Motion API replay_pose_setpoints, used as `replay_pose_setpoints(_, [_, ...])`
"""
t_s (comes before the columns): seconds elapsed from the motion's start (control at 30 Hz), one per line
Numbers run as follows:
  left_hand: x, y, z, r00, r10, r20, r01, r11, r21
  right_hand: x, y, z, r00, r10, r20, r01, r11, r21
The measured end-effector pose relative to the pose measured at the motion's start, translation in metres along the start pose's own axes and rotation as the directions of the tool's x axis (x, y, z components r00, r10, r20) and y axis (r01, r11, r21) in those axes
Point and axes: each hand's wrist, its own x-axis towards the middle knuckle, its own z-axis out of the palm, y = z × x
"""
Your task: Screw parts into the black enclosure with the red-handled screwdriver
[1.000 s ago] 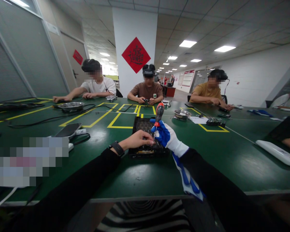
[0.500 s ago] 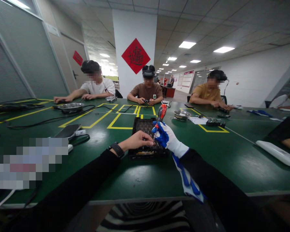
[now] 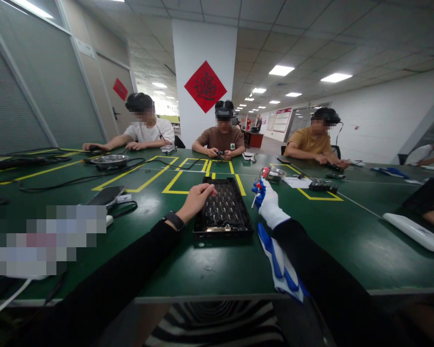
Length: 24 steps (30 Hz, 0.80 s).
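A black tray (image 3: 241,219) with rows of small metallic parts lies on the green table in front of me. Over its left edge is my bare left hand (image 3: 196,200), fingers pressed together; whatever they pinch, if anything, is too small to make out. To the right of the tray, my right hand (image 3: 267,198), in a white and blue glove, is closed round a red-handled screwdriver (image 3: 265,172), its shaft pointing down. A loose white and blue glove (image 3: 280,265) lies on the table below my right wrist.
Metal bowls (image 3: 109,161) stand at the left and beyond my right hand. A phone (image 3: 108,195) and cables lie at the left, black parts (image 3: 322,186) and a white paper at the right. Three people sit across the green table (image 3: 159,274).
My right hand has moved right with the screwdriver, off the tray. My left hand has moved up and left from the middle of the tray, uncovering its rows of parts.
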Motion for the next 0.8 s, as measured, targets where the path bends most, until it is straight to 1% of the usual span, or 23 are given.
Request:
replay_pose_setpoints(0.03, [0.001, -0.007, 0.000, 0.997, -0.007, -0.071, 0.013, 0.996, 0.087, 0.004, 0.004, -0.005, 0.993, -0.069, -0.094, 0.054, 0.986, -0.157])
replay_pose_setpoints(0.07, [0.001, -0.015, 0.000, 0.993, -0.005, -0.119, 0.024, 0.986, 0.165, 0.007, 0.009, -0.009, 0.980, -0.146, -0.133, 0.096, 0.940, -0.326])
replay_pose_setpoints(0.1, [0.000, -0.022, 0.001, 0.985, -0.015, -0.173, 0.054, 0.973, 0.224, 0.009, 0.013, -0.012, 0.969, -0.212, -0.127, 0.125, 0.864, -0.488])
replay_pose_setpoints(0.17, [-0.001, -0.035, 0.003, 0.971, -0.065, -0.229, 0.130, 0.952, 0.279, 0.011, 0.018, -0.018, 0.964, -0.264, -0.025, 0.158, 0.647, -0.746])
replay_pose_setpoints(0.23, [-0.001, -0.045, 0.004, 0.964, -0.121, -0.239, 0.186, 0.943, 0.276, 0.010, 0.020, -0.021, 0.967, -0.249, 0.049, 0.154, 0.423, -0.893])
replay_pose_setpoints(0.27, [-0.001, -0.048, 0.004, 0.960, -0.147, -0.239, 0.210, 0.941, 0.266, 0.010, 0.019, -0.022, 0.970, -0.234, 0.070, 0.147, 0.332, -0.932])
replay_pose_setpoints(0.3, [-0.001, -0.051, 0.005, 0.956, -0.173, -0.238, 0.233, 0.939, 0.254, 0.009, 0.018, -0.022, 0.973, -0.216, 0.082, 0.138, 0.259, -0.956])
replay_pose_setpoints(0.37, [-0.001, -0.055, 0.005, 0.945, -0.224, -0.239, 0.279, 0.933, 0.226, 0.007, 0.016, -0.021, 0.979, -0.184, 0.088, 0.120, 0.171, -0.978])
replay_pose_setpoints(0.5, [0.000, -0.059, 0.005, 0.927, -0.324, -0.187, 0.350, 0.928, 0.130, 0.005, 0.013, -0.015, 0.990, -0.129, 0.056, 0.066, 0.072, -0.995])
replay_pose_setpoints(0.6, [0.001, -0.062, 0.005, 0.929, -0.343, -0.137, 0.356, 0.931, 0.085, 0.006, 0.016, -0.012, 0.994, -0.109, 0.016, 0.020, 0.043, -0.999])
replay_pose_setpoints(0.63, [0.002, -0.063, 0.005, 0.931, -0.340, -0.129, 0.352, 0.932, 0.082, 0.006, 0.017, -0.012, 0.994, -0.112, 0.002, 0.008, 0.052, -0.999])
replay_pose_setpoints(0.7, [0.002, -0.066, 0.005, 0.935, -0.334, -0.117, 0.344, 0.936, 0.077, 0.007, 0.019, -0.013, 0.990, -0.140, -0.032, -0.017, 0.105, -0.994])
replay_pose_setpoints(0.77, [0.002, -0.068, 0.005, 0.938, -0.328, -0.114, 0.337, 0.939, 0.070, 0.006, 0.018, -0.014, 0.976, -0.212, -0.047, -0.008, 0.185, -0.983])
replay_pose_setpoints(0.8, [0.002, -0.068, 0.005, 0.938, -0.325, -0.115, 0.334, 0.940, 0.065, 0.006, 0.017, -0.013, 0.961, -0.272, -0.039, 0.024, 0.222, -0.975])
